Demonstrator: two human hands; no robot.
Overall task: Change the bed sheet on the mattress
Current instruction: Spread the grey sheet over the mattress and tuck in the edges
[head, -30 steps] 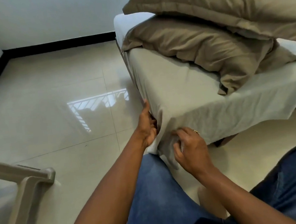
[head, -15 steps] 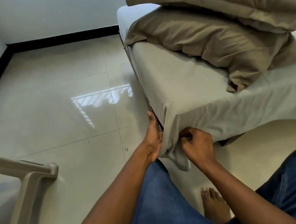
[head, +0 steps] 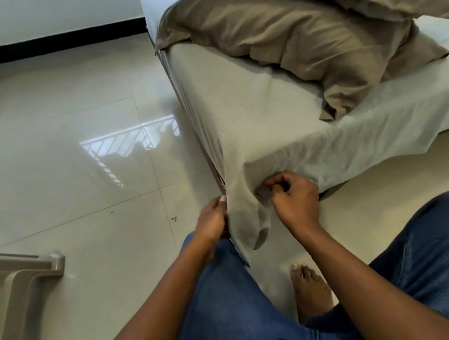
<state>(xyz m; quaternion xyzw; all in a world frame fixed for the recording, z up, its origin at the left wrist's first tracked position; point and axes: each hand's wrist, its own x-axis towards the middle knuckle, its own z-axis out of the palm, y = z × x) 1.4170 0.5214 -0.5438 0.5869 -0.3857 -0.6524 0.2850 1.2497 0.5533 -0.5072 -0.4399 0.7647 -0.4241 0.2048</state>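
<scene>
Within 1 second the left hand [head: 213,220] has slid down the tail of the bed sheet [head: 255,128] hanging off the mattress [head: 148,8] corner, grip hidden so I can't tell, while the right hand [head: 294,204] now pinches a fold, probably readying a tuck.

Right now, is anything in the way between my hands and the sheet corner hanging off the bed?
Nothing visible. The right hand pinches the bed sheet where it drapes over the near corner. The left hand touches its hanging fold, with the fingers hidden behind it. The pillows lie farther back, away from that corner.
</scene>
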